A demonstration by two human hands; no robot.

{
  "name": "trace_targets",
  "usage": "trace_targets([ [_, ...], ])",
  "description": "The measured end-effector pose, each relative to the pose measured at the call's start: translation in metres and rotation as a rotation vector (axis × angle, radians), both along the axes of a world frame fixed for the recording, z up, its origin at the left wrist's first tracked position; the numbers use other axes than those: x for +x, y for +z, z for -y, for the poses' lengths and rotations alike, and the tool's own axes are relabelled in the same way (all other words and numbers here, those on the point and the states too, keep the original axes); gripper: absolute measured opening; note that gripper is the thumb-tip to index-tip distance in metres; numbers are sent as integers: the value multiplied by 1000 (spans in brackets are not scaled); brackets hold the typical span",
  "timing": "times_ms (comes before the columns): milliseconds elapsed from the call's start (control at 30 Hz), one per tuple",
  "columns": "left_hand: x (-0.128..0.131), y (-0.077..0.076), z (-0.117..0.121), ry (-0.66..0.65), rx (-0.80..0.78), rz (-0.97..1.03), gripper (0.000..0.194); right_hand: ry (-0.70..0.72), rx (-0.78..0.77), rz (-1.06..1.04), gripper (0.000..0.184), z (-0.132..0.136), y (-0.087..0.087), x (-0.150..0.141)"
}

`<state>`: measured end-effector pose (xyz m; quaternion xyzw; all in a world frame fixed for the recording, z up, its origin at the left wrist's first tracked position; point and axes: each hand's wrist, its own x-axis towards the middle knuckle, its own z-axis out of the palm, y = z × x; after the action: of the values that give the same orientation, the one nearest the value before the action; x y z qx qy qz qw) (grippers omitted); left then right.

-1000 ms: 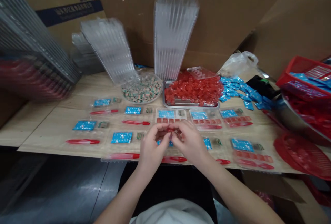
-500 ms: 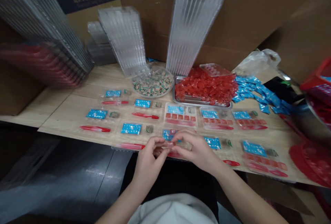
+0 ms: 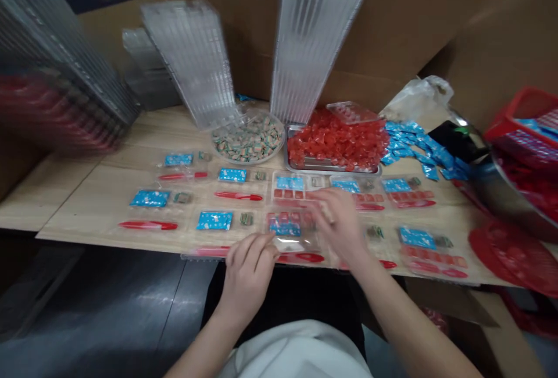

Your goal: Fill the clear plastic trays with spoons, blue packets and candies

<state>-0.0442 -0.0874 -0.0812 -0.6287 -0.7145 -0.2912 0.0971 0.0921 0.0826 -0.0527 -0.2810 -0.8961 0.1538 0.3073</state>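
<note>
My left hand (image 3: 247, 266) lies at the table's front edge, fingers stretched side by side, fingertips touching the near rim of a clear blister tray (image 3: 291, 244). That tray holds a blue packet (image 3: 284, 228), a row of red squares and a red stick. My right hand (image 3: 341, 225) reaches forward over the trays just right of it, smeared by motion, with its fingertips near another filled tray (image 3: 293, 187). Several more clear trays with blue packets and red sticks lie in rows across the wooden table (image 3: 87, 203).
Behind the rows stand a metal tray (image 3: 305, 164) heaped with red candies (image 3: 337, 141), a round dish of green and orange wrapped candies (image 3: 248, 138), a pile of blue packets (image 3: 414, 146) and stacks of empty clear trays (image 3: 314, 40). Right: red basket (image 3: 523, 128), steel bowl (image 3: 501, 199), red sieve (image 3: 510, 256).
My hands, pinched together over the centre tray before, have parted. The right hand moved forward and right over the trays; the left dropped to the tray's near rim.
</note>
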Motion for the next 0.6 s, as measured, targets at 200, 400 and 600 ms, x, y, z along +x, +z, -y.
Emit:
trace_targets([
  [200,-23,40,-24,-125,243,-44,16,76,-192,90,51,0,17,73],
  [400,-10,89,-51,-256,167,261,7,21,-490,-315,12,13,23,77],
  [600,24,56,-135,-158,-129,642,15,-280,-695,-326,27,-25,7,108],
])
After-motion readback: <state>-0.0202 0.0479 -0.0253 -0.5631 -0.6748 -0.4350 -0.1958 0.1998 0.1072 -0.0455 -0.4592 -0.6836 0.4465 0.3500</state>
